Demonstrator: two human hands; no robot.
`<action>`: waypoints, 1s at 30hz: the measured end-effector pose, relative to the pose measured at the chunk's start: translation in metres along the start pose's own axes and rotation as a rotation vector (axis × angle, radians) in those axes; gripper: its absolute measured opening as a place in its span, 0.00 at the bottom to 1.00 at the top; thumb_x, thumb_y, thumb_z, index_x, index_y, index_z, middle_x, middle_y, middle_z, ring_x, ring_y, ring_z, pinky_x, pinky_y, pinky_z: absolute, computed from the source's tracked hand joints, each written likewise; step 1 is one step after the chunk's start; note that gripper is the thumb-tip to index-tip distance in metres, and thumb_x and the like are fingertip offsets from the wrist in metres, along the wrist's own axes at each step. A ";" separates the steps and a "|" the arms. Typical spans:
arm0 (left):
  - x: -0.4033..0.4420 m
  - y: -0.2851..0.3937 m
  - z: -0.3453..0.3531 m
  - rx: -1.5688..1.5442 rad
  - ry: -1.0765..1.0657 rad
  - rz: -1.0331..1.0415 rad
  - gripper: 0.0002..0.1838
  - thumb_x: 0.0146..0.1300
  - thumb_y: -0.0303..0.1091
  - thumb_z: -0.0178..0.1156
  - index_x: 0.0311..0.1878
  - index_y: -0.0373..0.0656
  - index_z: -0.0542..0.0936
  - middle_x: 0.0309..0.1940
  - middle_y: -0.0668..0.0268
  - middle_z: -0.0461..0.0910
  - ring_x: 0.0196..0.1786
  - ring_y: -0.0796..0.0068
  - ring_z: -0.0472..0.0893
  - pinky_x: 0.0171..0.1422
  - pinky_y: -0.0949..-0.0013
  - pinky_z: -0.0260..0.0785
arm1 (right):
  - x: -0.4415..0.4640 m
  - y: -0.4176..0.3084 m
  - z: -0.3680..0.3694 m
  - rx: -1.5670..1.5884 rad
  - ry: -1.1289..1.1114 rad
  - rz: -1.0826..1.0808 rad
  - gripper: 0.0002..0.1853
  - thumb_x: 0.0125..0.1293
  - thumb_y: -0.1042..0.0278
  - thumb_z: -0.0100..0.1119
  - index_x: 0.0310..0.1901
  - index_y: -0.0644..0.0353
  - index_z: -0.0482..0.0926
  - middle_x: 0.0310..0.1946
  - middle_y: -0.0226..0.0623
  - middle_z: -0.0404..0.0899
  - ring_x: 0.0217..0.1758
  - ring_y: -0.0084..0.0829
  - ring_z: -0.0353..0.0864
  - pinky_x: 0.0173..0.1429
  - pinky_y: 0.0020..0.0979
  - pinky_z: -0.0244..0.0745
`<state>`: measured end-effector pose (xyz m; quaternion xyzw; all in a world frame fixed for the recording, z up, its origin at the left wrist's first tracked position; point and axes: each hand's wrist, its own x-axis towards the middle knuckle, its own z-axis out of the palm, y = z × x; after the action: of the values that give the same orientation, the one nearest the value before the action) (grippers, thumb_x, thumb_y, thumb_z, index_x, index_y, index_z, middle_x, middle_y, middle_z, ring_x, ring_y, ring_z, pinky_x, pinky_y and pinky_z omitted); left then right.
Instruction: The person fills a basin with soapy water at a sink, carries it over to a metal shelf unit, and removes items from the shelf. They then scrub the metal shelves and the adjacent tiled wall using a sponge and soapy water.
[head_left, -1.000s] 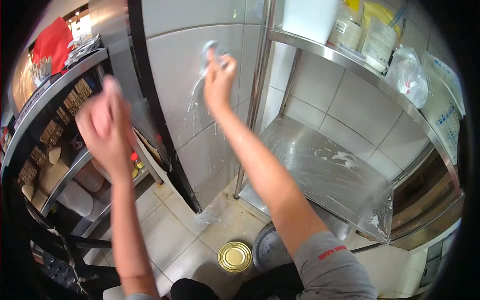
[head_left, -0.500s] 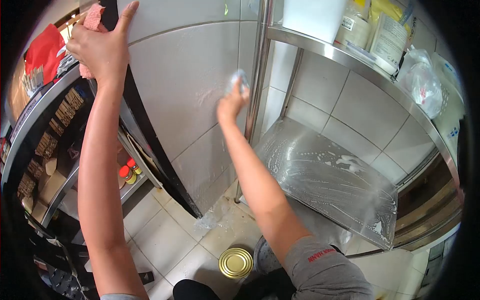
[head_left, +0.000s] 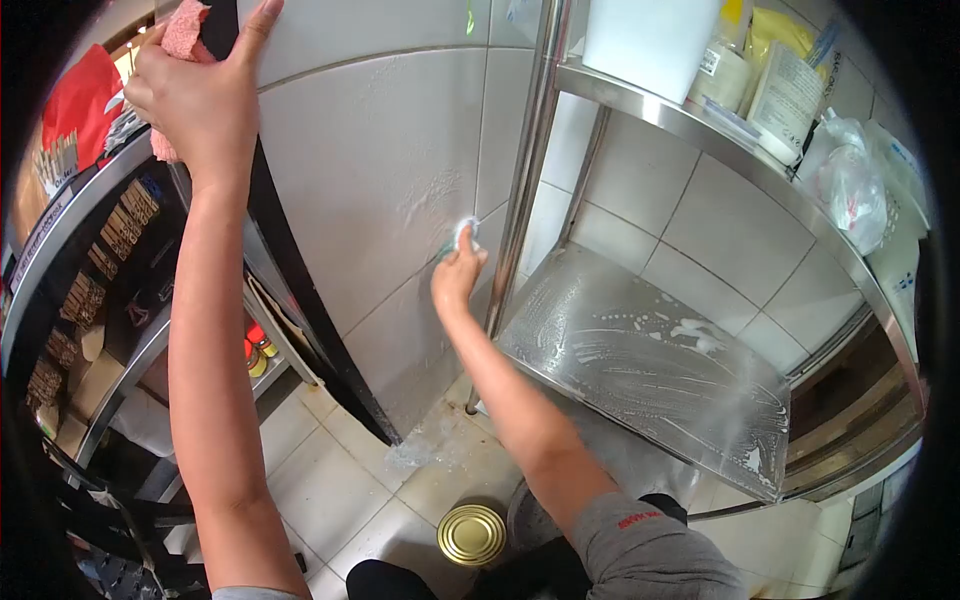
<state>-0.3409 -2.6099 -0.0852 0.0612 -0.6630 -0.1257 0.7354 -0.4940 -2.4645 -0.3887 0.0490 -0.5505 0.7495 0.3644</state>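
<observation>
Shelf post [head_left: 533, 130] stands beside the tiled wall [head_left: 370, 190].

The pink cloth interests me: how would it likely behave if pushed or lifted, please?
The cloth is probably floppy, since it looks crumpled in the left hand. Its rough-looking texture suggests it may grip rather than slip, though whether it is wet, and so heavier, I cannot tell.

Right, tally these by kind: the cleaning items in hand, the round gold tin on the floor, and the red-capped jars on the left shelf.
Pink cloth: 1
Scrubbing pad: 1
Gold tin: 1
Red-capped jars: 2
Total: 5
</observation>
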 end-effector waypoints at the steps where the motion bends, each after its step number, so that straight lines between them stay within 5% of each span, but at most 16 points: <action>1: 0.001 0.000 0.000 -0.017 0.003 -0.015 0.49 0.39 0.68 0.69 0.45 0.25 0.72 0.37 0.50 0.70 0.50 0.53 0.65 0.56 0.56 0.60 | -0.002 -0.022 0.003 -0.202 -0.040 -0.131 0.26 0.62 0.87 0.43 0.63 0.62 0.67 0.41 0.40 0.63 0.43 0.33 0.65 0.50 0.30 0.63; 2: 0.000 0.000 0.001 -0.029 0.003 -0.026 0.50 0.38 0.68 0.70 0.46 0.24 0.72 0.38 0.49 0.70 0.51 0.53 0.65 0.57 0.55 0.60 | -0.004 -0.044 0.006 -0.399 -0.053 -0.270 0.25 0.62 0.88 0.43 0.62 0.63 0.68 0.40 0.38 0.63 0.42 0.31 0.65 0.49 0.28 0.62; 4: -0.003 -0.005 0.004 -0.033 0.019 -0.043 0.52 0.38 0.68 0.70 0.48 0.23 0.70 0.41 0.47 0.69 0.52 0.52 0.64 0.58 0.55 0.59 | 0.015 -0.075 0.008 -0.319 -0.040 0.044 0.25 0.62 0.87 0.43 0.61 0.62 0.69 0.40 0.38 0.62 0.42 0.31 0.65 0.50 0.27 0.61; 7: -0.003 -0.005 0.006 -0.041 0.080 -0.047 0.52 0.38 0.67 0.70 0.48 0.22 0.69 0.43 0.43 0.68 0.54 0.50 0.63 0.59 0.53 0.58 | 0.011 -0.035 0.000 -0.167 -0.012 0.178 0.21 0.64 0.85 0.45 0.59 0.63 0.72 0.38 0.35 0.59 0.41 0.29 0.63 0.49 0.26 0.61; 10: -0.003 -0.004 0.009 -0.025 0.146 0.010 0.50 0.40 0.66 0.70 0.47 0.22 0.68 0.42 0.41 0.67 0.54 0.46 0.63 0.60 0.50 0.57 | -0.003 -0.034 0.001 -0.455 -0.008 -0.305 0.17 0.67 0.80 0.47 0.57 0.65 0.73 0.37 0.33 0.58 0.38 0.28 0.62 0.47 0.25 0.61; 14: -0.001 -0.011 0.014 -0.061 0.126 0.002 0.50 0.40 0.64 0.71 0.51 0.25 0.66 0.45 0.43 0.65 0.55 0.48 0.63 0.61 0.50 0.56 | 0.037 -0.050 0.007 -0.128 0.015 0.207 0.21 0.66 0.83 0.41 0.60 0.62 0.71 0.41 0.45 0.66 0.46 0.35 0.67 0.55 0.31 0.62; 17: -0.003 -0.006 0.009 -0.089 0.147 0.057 0.48 0.41 0.64 0.71 0.53 0.30 0.67 0.47 0.44 0.64 0.56 0.49 0.62 0.63 0.51 0.54 | -0.028 -0.005 -0.012 -0.472 -0.029 -0.094 0.23 0.63 0.84 0.41 0.60 0.60 0.72 0.44 0.48 0.67 0.50 0.38 0.68 0.57 0.32 0.62; 21: -0.004 0.002 0.005 -0.146 0.152 -0.014 0.46 0.41 0.62 0.71 0.54 0.34 0.68 0.49 0.45 0.63 0.57 0.49 0.61 0.64 0.53 0.53 | -0.071 -0.108 0.022 -0.223 -0.266 -0.541 0.26 0.61 0.83 0.44 0.61 0.55 0.72 0.42 0.46 0.63 0.48 0.41 0.65 0.57 0.36 0.61; 26: -0.004 -0.003 0.008 -0.150 0.145 0.007 0.44 0.42 0.61 0.72 0.53 0.35 0.68 0.48 0.45 0.64 0.57 0.49 0.61 0.64 0.53 0.52 | 0.011 -0.192 0.063 -0.176 -0.184 -0.565 0.27 0.58 0.85 0.46 0.59 0.53 0.75 0.44 0.46 0.64 0.49 0.44 0.64 0.58 0.37 0.59; 30: -0.004 -0.003 0.006 -0.215 0.133 -0.002 0.43 0.44 0.60 0.71 0.52 0.35 0.68 0.48 0.46 0.65 0.57 0.51 0.60 0.64 0.54 0.51 | -0.069 -0.128 0.008 -0.305 -0.428 -0.740 0.25 0.57 0.85 0.47 0.52 0.48 0.81 0.43 0.44 0.66 0.48 0.43 0.65 0.55 0.37 0.62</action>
<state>-0.3479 -2.6106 -0.0893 -0.0091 -0.5953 -0.1927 0.7800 -0.3697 -2.4885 -0.3176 0.3419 -0.6629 0.4524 0.4888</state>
